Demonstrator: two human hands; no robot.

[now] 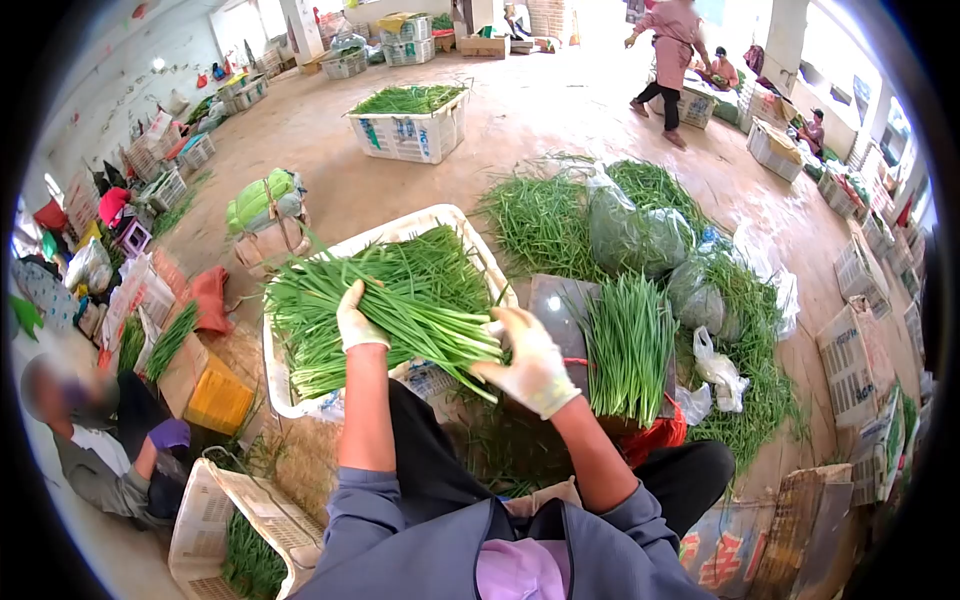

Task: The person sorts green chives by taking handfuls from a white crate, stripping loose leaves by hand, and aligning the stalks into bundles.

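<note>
A loose bunch of garlic chives [430, 325] lies across my gloved hands above a white plastic crate [458, 218]. Over its leafy middle, my left hand [360, 318] is closed, gripping the stalks. At the pale cut ends, my right hand [530, 365] holds the bunch between thumb and fingers. More chives [325, 350] fill the crate underneath, laid lengthwise. To the right, a neat stack of chives [630, 345] rests on a dark board [560, 305] beside my right wrist. Something red [655, 435] hangs below that stack.
Loose chives [540, 215] and clear plastic bags [635, 235] cover the floor ahead right. Another full crate [410, 135] stands further off. At left, a person with a purple glove [170, 434] sits near a tipped crate [200, 530]. Another person [675, 50] walks at the back.
</note>
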